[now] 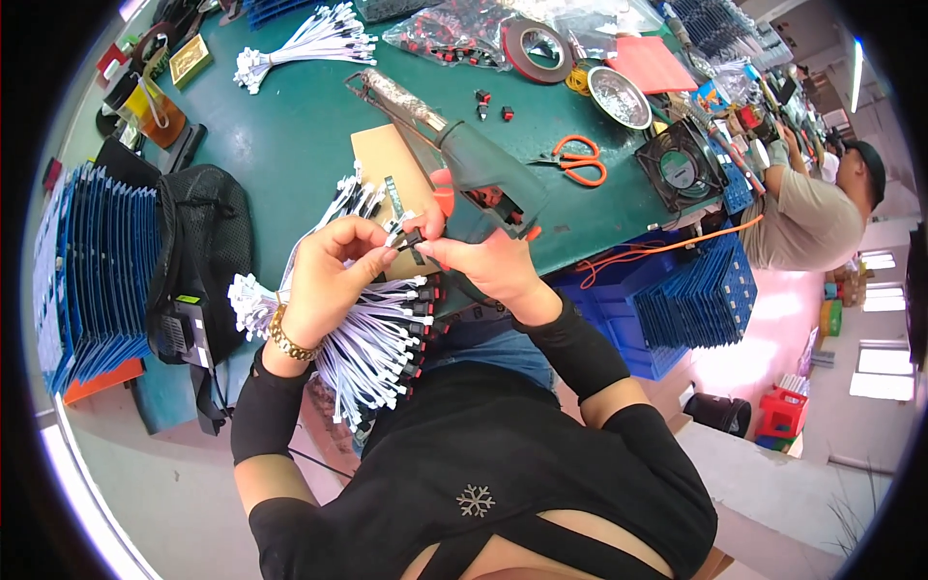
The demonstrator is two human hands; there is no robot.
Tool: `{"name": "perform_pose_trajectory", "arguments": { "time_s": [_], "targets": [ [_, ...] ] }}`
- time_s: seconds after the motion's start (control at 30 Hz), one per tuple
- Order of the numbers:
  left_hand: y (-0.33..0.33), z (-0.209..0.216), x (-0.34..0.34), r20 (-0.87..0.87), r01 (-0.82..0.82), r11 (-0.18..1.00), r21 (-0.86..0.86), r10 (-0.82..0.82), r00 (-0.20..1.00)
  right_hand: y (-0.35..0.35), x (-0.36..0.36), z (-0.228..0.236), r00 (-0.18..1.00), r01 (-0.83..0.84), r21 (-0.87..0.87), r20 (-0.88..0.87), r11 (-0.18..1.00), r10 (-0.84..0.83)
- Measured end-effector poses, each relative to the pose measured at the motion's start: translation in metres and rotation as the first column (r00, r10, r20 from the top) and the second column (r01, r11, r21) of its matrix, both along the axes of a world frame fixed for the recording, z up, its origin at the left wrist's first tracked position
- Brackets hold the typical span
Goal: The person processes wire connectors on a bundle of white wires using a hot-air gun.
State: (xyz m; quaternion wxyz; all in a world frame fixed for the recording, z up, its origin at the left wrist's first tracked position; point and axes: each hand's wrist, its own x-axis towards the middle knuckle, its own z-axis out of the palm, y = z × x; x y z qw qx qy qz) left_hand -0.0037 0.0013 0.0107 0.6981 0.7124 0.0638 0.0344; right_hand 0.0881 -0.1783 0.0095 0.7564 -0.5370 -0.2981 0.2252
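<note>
In front of my body, my two hands meet over the near edge of the green table. My left hand [333, 271], with a gold watch at the wrist, pinches a white connector between thumb and fingers. Closed on a small black part [414, 239] right beside that connector is my right hand [488, 266]. The fingertips hide whether the two pieces are joined. Below them spreads a thick bundle of white cables [362, 353] with black and red ends. A tan board [382, 155] lies just beyond the hands. A heat gun [488, 179] with a metal nozzle stands close to my right hand.
Orange-handled scissors [578, 162], a metal bowl [619, 98], a tape roll [536, 51] and a small fan [680, 166] occupy the right side. More white cables [307, 46] lie far left. Blue racks [92, 275] and a black bag [203, 261] stand left. A co-worker [817, 213] sits at right.
</note>
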Motion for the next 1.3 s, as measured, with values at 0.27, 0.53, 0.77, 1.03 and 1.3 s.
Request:
{"name": "perform_pose_trajectory", "arguments": {
  "time_s": [0.27, 0.53, 0.77, 1.03, 1.3],
  "targets": [
    [-0.013, -0.004, 0.004, 0.459, -0.221, 0.936, 0.274, 0.075, 0.885, 0.000, 0.000, 0.003, 0.996, -0.043, -0.044, 0.071, 0.998, 0.046],
    [0.013, 0.002, -0.004, -0.004, 0.140, 0.989, -0.053, -0.141, 0.990, 0.002, -0.004, 0.005, 0.988, -0.020, -0.038, 0.151, 0.999, 0.026],
    [0.010, 0.006, -0.002, -0.009, 0.139, 0.986, -0.087, -0.141, 0.990, -0.002, 0.000, -0.006, 0.976, -0.056, -0.069, 0.206, 0.996, 0.069],
    [-0.001, 0.003, -0.002, 0.101, -0.015, 0.998, 0.058, 0.009, 0.995, 0.000, 0.003, -0.003, 0.985, -0.080, -0.045, 0.152, 0.996, 0.086],
    [-0.008, 0.002, 0.000, 0.504, -0.312, 0.798, 0.516, 0.012, 0.864, 0.004, 0.008, -0.003, 0.988, -0.139, 0.037, -0.068, 0.990, 0.141]
  ]
}}
